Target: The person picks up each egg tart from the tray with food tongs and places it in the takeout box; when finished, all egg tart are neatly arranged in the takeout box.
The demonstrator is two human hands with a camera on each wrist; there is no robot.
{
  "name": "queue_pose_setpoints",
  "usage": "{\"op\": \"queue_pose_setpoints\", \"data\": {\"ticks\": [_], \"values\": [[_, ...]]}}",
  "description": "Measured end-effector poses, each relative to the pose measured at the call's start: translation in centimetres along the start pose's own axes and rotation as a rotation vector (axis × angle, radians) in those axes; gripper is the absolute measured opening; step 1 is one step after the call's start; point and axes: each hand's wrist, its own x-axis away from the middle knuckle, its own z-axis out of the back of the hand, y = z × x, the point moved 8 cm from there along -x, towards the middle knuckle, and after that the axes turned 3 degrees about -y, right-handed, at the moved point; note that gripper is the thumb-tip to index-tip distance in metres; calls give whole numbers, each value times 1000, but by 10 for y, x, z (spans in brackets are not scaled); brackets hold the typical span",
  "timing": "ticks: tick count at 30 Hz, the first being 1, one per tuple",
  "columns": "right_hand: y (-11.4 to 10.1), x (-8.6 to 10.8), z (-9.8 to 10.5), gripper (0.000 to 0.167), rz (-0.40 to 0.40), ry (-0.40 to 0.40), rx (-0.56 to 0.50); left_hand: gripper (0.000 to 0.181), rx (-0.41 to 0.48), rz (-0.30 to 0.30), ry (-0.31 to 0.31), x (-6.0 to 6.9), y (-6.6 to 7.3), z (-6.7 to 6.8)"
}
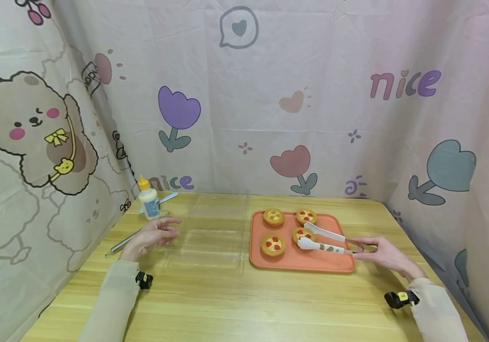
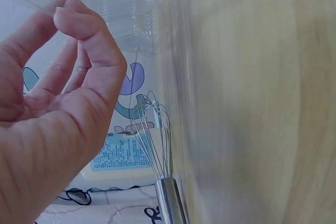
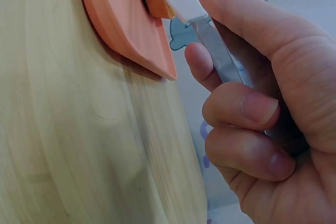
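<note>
- Left hand (image 1: 152, 238): fingers loosely bent by clear container (image 1: 214, 230), maybe to steady it; contact unclear.
- Front-right tart (image 1: 299, 234): on orange tray (image 1: 304, 264), between tips of tongs (image 1: 331, 248), likely for side grip.
- Right hand (image 1: 387, 254): fingers round tongs' handle, likely controlling squeeze.

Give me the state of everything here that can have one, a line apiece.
Tongs: in the right hand, tips apart, one either side of a tart
Orange tray: flat, bearing four tarts
Clear container: seemingly open, no tart visible inside
Left hand: fingers loosely bent, near the container
Bottle: upright, yellow cap on
Whisk: lying down
Pale blue tool: partly hidden by the bottle
</note>
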Motion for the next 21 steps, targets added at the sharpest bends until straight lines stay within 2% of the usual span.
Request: {"op": "queue_pose_setpoints", "data": {"ticks": [12,21], "values": [[1,-6,-2,57,-44,32,-25,59,-3,5,2,0,1,-1],[-1,-6,-1,56,-28,49,-82,57,4,4,3,0,0,0]]}}
